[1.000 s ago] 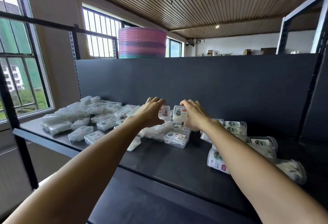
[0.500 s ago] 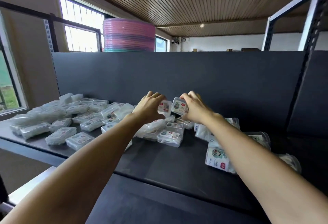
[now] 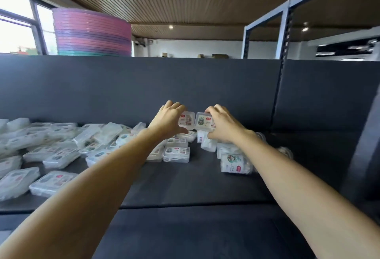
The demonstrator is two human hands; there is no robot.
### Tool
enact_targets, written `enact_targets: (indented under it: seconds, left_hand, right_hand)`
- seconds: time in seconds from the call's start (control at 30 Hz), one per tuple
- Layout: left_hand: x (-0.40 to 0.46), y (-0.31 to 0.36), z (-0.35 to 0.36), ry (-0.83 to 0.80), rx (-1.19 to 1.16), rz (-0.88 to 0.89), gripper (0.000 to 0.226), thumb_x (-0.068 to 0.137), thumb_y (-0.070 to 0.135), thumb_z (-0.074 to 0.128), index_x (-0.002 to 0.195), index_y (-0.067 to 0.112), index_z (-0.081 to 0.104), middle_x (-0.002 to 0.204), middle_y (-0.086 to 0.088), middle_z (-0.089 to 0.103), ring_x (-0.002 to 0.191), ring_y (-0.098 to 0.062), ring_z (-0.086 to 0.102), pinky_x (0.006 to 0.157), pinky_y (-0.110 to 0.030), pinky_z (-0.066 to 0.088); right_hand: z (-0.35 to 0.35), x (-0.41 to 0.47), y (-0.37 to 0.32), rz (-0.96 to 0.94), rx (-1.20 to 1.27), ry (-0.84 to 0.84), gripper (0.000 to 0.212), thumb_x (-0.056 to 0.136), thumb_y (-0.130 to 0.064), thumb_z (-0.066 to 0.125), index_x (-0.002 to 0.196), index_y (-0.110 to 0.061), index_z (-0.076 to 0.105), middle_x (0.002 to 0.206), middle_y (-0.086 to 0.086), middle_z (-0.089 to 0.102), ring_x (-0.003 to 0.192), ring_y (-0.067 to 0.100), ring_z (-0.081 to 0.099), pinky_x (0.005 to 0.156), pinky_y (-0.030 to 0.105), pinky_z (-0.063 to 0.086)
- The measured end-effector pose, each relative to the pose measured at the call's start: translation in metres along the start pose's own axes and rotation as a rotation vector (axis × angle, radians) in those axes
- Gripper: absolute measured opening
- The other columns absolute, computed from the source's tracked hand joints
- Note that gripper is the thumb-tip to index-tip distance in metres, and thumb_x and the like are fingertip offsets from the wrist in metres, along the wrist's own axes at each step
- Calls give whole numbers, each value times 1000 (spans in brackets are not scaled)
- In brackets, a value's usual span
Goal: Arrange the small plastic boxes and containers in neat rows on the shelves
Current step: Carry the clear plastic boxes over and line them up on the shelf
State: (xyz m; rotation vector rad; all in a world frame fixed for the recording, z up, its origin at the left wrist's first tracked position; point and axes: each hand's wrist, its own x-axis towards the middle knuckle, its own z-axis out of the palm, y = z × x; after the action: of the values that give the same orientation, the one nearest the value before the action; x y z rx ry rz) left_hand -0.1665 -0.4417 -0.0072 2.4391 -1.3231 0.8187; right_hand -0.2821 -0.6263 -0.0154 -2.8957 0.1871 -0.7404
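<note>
- Now the left hand [image 3: 168,122] grips one small clear box [image 3: 187,120], and the right hand [image 3: 223,124] grips a second box [image 3: 203,121].
- Both boxes stand on edge at the back of the dark shelf [image 3: 185,184], labels facing the camera, side by side and almost touching, long axes about level.
- Compared with half a second ago, the two boxes are more upright and closer together.
- Loose boxes [image 3: 61,147] lie at the left, too many to count.

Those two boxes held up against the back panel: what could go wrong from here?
1. The left hand and right hand each grip a box on edge; stood that way, they may topple onto the loose boxes below.
2. The right forearm passes over the round containers and could knock them.
</note>
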Motion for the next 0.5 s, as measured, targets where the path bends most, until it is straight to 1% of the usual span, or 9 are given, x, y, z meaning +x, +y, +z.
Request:
enact_targets:
  seconds: [0.07, 0.17, 0.3, 0.4, 0.5]
  left_hand:
    - [0, 10, 1, -9, -21, 45, 76, 71, 46, 83, 134, 16, 52, 127, -1, 57, 112, -25, 43, 96, -37, 41]
    - [-1, 28, 2, 1, -54, 120, 73, 70, 48, 82, 130, 16, 54, 122, -1, 58, 108, -25, 44, 93, -38, 43]
    - [-4, 57, 0, -13, -114, 198, 70, 72, 46, 81, 129, 15, 54, 119, -1, 57, 108, -24, 43, 94, -37, 40]
    - [-7, 82, -1, -24, -161, 243, 67, 74, 47, 80, 128, 17, 54, 120, 1, 56, 110, -23, 42, 95, -36, 39]
    - [-10, 107, -4, -30, -205, 287, 65, 75, 46, 77, 128, 18, 53, 122, 1, 55, 112, -23, 42, 96, -36, 39]
  right_hand:
    - [-8, -16, 3, 30, -31, 20, 63, 70, -22, 81, 122, -22, 46, 120, -4, 40, 121, 17, 38, 93, 41, 48]
    - [-20, -41, 5, 51, -67, 65, 62, 73, -31, 83, 122, -18, 48, 120, 0, 43, 119, 20, 40, 96, 38, 45]
    - [-35, -76, 7, 114, -182, 88, 62, 72, -22, 80, 124, -20, 47, 122, 0, 45, 113, 22, 43, 97, 38, 43]
    - [-46, -103, 9, 171, -206, 101, 64, 69, -27, 83, 121, -19, 47, 118, 0, 45, 109, 21, 43, 94, 36, 42]
    - [-60, -128, 12, 223, -255, 132, 62, 70, -18, 80, 122, -17, 46, 120, 4, 45, 110, 24, 44, 95, 37, 42]
